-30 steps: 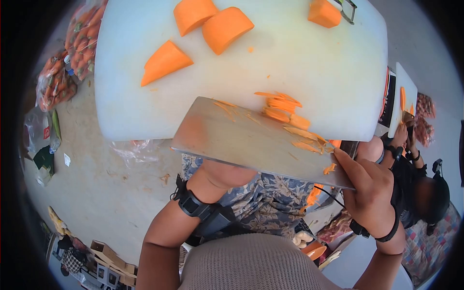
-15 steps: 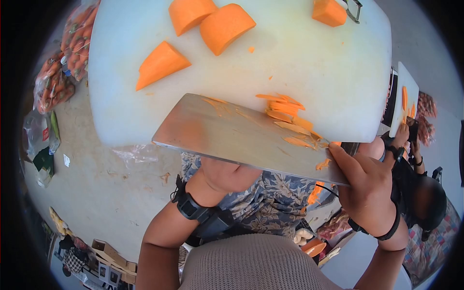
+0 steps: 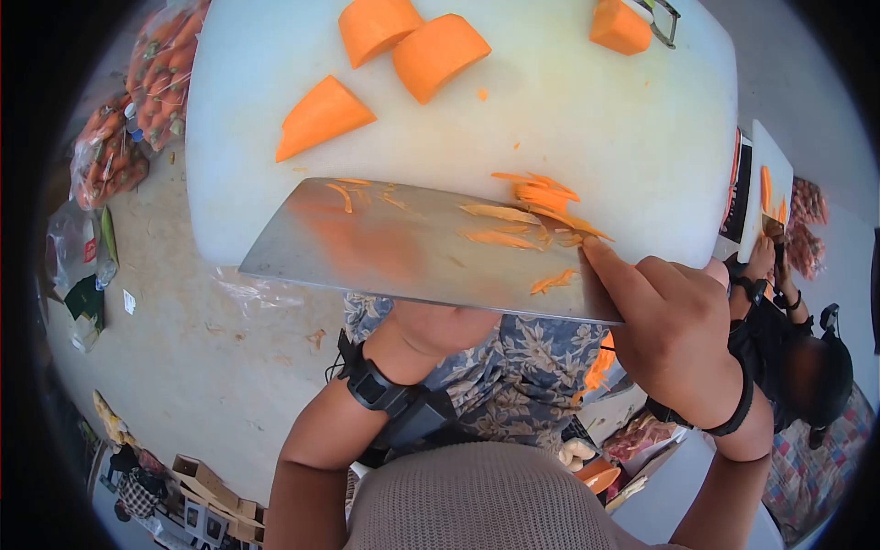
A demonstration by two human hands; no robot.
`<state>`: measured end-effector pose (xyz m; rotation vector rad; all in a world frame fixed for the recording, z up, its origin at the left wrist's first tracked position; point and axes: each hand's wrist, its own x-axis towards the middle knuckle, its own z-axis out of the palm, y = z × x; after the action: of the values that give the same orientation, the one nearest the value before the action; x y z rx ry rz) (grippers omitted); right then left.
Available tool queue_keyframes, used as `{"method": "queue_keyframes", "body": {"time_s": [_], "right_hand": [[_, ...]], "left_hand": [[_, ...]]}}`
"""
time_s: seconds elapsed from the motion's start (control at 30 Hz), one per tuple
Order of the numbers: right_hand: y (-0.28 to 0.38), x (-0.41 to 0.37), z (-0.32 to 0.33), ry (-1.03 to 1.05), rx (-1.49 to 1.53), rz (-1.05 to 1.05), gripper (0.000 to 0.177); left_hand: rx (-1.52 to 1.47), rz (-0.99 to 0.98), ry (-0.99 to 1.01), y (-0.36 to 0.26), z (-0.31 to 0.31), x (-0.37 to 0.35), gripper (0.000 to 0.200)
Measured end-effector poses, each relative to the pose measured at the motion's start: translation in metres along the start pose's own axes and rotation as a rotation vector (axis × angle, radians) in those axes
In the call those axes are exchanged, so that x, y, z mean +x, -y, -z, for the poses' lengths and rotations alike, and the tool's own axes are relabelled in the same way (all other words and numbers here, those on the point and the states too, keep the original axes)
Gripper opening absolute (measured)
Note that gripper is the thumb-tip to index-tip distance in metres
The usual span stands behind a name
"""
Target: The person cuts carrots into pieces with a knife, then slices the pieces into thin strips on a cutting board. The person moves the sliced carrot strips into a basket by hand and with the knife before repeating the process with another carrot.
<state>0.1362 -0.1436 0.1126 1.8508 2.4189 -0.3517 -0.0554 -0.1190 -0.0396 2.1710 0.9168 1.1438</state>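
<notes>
My right hand (image 3: 674, 316) is closed round the handle end of a wide cleaver (image 3: 403, 261), its index finger along the blade. The blade lies tilted across the near edge of a white cutting board (image 3: 632, 147), with thin orange strips stuck to its face. Just beyond the blade is a small heap of carrot strips (image 3: 547, 195). My left hand (image 3: 445, 325) is under the near side of the blade, its fingers hidden. Farther up the board sit a carrot wedge (image 3: 325, 119) and two thick carrot chunks (image 3: 441, 57).
Another carrot piece (image 3: 620, 26) lies at the far right beside a peeler (image 3: 665, 23). Bags of carrots (image 3: 165, 82) stand on the floor at left. At right, another person (image 3: 807, 376) works at a second white board (image 3: 773, 151). Orange shreds (image 3: 600, 367) hang below my right hand.
The cleaver and my right hand have moved left across the board. My left hand stays near the blade's underside. The strips on the blade lie differently, and the view has shifted slightly.
</notes>
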Motion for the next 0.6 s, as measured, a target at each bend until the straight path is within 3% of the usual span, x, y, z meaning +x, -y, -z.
{"method": "queue_keyframes", "body": {"time_s": [0.1,0.53,0.6], "right_hand": [[-0.004,-0.012,0.008,-0.01,-0.015,0.023,0.045],[-0.005,-0.027,0.018,-0.011,-0.016,-0.042,0.046],[-0.004,-0.026,0.02,0.008,-0.042,-0.039,0.046]], "left_hand": [[0.025,-0.015,0.007,0.003,0.002,0.001,0.02],[-0.031,-0.026,0.01,0.009,-0.005,-0.011,0.028],[-0.253,0.188,0.093,0.009,-0.015,-0.024,0.033]]}}
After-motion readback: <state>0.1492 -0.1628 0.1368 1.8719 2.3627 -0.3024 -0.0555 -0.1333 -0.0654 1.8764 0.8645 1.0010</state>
